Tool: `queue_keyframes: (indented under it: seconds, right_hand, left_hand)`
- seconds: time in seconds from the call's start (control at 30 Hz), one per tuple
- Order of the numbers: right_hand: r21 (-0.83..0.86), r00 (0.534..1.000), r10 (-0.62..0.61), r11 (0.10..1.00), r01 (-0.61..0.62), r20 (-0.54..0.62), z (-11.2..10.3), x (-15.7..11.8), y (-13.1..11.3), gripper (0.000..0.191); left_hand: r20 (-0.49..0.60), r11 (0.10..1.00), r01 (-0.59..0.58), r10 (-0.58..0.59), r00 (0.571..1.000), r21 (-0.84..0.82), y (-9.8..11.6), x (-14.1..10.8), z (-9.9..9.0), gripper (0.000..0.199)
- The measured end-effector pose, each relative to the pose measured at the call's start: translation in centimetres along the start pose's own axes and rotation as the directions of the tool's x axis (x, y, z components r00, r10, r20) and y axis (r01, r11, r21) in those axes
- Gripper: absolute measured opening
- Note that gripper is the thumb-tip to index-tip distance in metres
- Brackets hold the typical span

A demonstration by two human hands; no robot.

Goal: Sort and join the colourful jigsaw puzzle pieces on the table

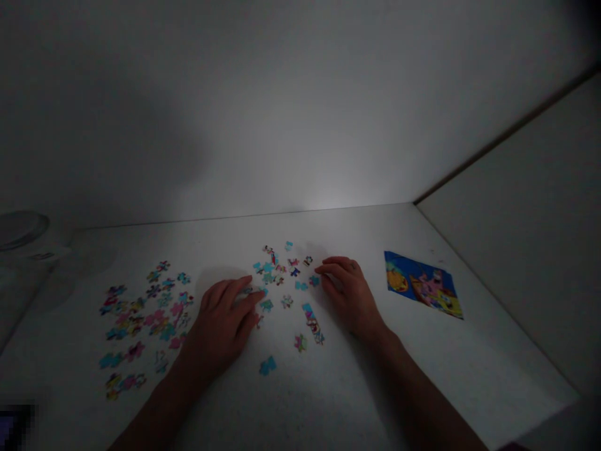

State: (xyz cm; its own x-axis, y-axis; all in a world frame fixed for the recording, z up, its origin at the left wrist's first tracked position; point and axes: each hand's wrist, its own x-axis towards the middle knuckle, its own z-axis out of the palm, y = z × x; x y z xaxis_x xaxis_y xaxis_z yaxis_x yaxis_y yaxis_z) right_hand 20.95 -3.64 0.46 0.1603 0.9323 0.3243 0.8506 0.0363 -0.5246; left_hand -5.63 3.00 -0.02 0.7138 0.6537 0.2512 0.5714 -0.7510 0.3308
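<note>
My left hand [228, 322] rests low over the white table with its fingers apart. Its index fingertip reaches a small light-blue puzzle piece [265, 292], and whether it touches is hard to see. To the right, my right hand [350, 291] lies with curved, parted fingers and nothing visible in them. Its fingertips are beside a bluish puzzle piece [314, 281]. Between the hands are several loose pieces, among them a teal piece [267, 305] and a pale piece [287, 302]. A joined strip of pieces [313, 324] sits nearer to me, beside a green-and-pink piece [300, 342].
Many more puzzle pieces [134, 324] are spread left of my left hand. A blue cartoon picture sheet [425, 285] lies at the right. A clear container with a round lid [22, 228] stands at the far left. Walls border the table [300, 413] behind and right.
</note>
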Motion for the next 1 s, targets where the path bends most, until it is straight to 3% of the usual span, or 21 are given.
queue_keyframes:
  seconds: [0.27, 0.5, 0.8, 0.9, 1.0]
  right_hand:
    - [-0.026, 0.996, -0.013, 1.000, 0.016, 0.092, 0.5, 0.0, -0.1, 0.020]
    - [-0.061, 0.991, -0.025, 0.998, 0.033, 0.132, 0.4, -0.2, 0.9, 0.027]
    - [-0.135, 0.982, 0.021, 0.991, 0.005, 0.185, 0.5, -0.1, 2.1, 0.034]
    - [-0.146, 0.986, 0.067, 0.988, -0.045, 0.155, 0.2, -0.3, 1.3, 0.034]
    - [-0.128, 0.989, 0.118, 0.986, -0.106, 0.089, -0.5, -0.5, -1.6, 0.033]
  left_hand:
    - [-0.051, 0.999, -0.030, 0.029, 0.998, -0.025, -0.2, 0.2, 0.0, 0.028]
    - [-0.143, 0.990, -0.116, 0.105, 0.984, -0.076, 1.0, -0.4, -0.7, 0.024]
    - [-0.011, 0.961, -0.218, 0.219, 0.976, -0.170, 0.5, -0.6, -0.1, 0.026]
    - [-0.004, 0.960, -0.212, 0.215, 0.977, -0.181, 0.4, -0.4, -0.1, 0.025]
    - [0.002, 0.964, -0.209, 0.212, 0.977, -0.163, 0.3, -0.4, -0.3, 0.022]
